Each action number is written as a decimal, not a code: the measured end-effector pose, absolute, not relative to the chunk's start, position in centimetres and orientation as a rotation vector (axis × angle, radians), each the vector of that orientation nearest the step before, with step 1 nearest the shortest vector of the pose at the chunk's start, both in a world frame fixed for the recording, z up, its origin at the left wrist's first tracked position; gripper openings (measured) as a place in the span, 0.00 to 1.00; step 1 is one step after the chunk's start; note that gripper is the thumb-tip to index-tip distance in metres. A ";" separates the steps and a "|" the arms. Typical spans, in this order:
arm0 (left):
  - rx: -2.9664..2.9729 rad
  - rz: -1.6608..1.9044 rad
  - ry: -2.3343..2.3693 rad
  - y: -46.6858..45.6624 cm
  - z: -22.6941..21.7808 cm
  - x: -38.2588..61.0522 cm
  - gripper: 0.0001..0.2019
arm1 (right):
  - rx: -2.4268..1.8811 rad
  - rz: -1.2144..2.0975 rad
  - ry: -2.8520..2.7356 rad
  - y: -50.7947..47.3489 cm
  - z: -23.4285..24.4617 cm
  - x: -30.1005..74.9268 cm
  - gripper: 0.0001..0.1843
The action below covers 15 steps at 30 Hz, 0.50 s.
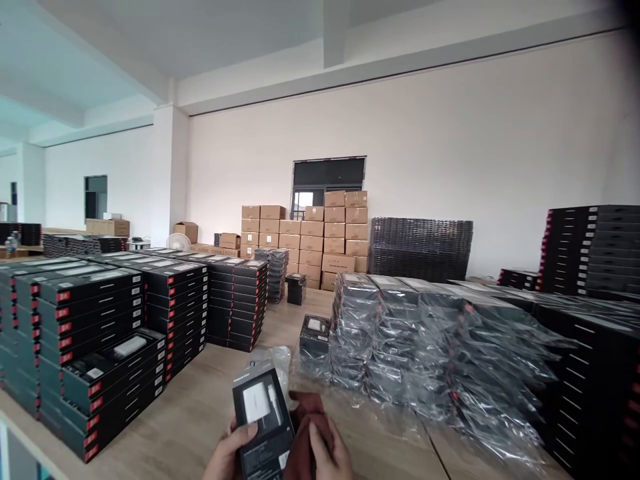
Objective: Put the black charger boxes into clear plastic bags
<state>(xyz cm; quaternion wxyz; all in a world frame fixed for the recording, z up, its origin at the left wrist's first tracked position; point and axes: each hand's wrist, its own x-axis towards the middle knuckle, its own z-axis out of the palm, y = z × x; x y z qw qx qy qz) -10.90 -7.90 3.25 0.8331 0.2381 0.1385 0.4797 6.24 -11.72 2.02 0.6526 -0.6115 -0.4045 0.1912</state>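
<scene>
My left hand (231,448) is closed on a black product box (265,437) with a hang tab at its top. The box's front pictures a white device with a thin white item beside it. My right hand (327,450) grips a dark red cloth (306,433), bunched against the box's right edge. Both hands are over the wooden table (200,407) near its front. Just behind the held box lies a clear plastic bag (280,363).
Stacks of black boxes with red corner labels (175,293) stand on the left. To the right are stacks of boxes in clear plastic wrap (400,333). A small wrapped stack (315,340) sits mid-table. Brown cartons (310,240) and a dark stack (420,247) rise by the wall.
</scene>
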 end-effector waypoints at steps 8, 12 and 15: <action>0.540 0.916 0.089 -6.6 0.6 -9.7 0.21 | -1.408 0.280 -1.288 -9.7 6.0 1.6 0.29; 0.528 0.901 0.202 -6.0 2.3 -8.0 0.26 | -1.434 0.259 -1.219 -7.6 7.2 0.2 0.29; 0.494 0.978 0.267 -5.9 3.7 -8.2 0.26 | -1.459 0.220 -1.337 -6.9 7.8 -0.6 0.29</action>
